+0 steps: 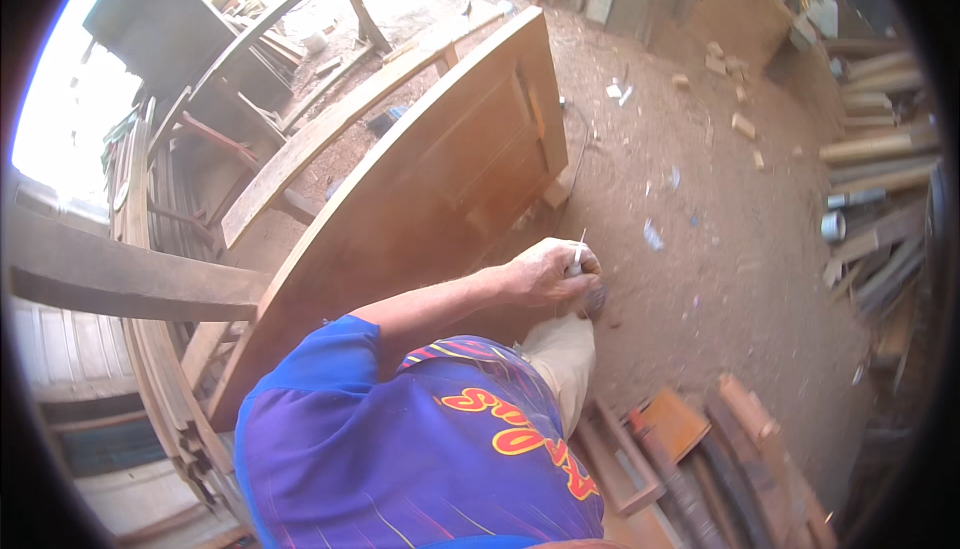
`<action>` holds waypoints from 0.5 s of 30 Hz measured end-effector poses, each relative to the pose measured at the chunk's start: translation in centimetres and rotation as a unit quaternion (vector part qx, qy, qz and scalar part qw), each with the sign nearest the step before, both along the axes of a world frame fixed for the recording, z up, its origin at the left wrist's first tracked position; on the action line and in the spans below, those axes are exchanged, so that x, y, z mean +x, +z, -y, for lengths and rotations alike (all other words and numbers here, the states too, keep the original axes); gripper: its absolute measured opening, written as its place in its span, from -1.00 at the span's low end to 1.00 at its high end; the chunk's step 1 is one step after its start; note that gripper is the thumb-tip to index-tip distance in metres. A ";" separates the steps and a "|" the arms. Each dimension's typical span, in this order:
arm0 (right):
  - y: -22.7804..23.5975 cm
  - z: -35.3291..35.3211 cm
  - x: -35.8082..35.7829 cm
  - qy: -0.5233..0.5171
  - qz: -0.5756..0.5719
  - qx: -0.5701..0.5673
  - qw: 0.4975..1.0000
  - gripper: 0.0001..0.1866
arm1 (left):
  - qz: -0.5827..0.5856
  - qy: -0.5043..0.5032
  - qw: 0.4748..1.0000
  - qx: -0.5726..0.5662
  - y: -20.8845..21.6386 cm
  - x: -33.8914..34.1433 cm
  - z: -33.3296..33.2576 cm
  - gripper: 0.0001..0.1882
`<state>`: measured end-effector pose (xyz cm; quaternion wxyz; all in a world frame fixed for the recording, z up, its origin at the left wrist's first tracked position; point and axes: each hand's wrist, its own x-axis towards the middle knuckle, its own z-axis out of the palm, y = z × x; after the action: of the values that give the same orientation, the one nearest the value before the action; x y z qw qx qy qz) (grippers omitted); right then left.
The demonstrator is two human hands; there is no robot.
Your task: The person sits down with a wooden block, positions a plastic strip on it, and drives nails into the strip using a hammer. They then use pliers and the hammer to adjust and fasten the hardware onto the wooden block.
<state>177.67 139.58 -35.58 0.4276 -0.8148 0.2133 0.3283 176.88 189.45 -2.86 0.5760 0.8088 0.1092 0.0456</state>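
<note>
My left hand reaches across in front of my body, its fingers closed round a small white object with a thin pale tip pointing up. Most of that object is hidden in the fingers, so its kind is unclear. Just beyond the hand, a large brown wooden panel, like a door with framed sections, stands tilted on its long edge. My forearm passes in front of its lower part. Of my right hand I can make out nothing.
A long wooden bench stands behind the panel. Wood offcuts and litter lie on the dirt floor. Stacked timber lines the right side. Near my legs are wooden pieces and an open box-like frame. A wooden beam juts in from the left.
</note>
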 end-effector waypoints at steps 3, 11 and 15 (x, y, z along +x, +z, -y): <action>-0.8 -0.9 11.1 -0.007 0.018 0.014 1.000 -0.76 | 0.033 0.045 0.998 0.020 -0.3 8.5 -1.5 -0.76; 2.4 -11.0 38.3 -0.016 -0.034 0.089 0.995 -0.82 | 0.000 0.179 0.983 0.048 2.9 19.9 -4.9 -0.78; 7.0 -20.2 54.9 0.058 0.046 0.086 0.994 -0.84 | -0.025 0.236 0.971 -0.024 1.1 25.7 -7.2 -0.78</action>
<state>232.57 159.76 -28.62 0.4861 -0.7998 0.1171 0.3321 202.56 196.66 -1.78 0.5653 0.7470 0.3122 0.1577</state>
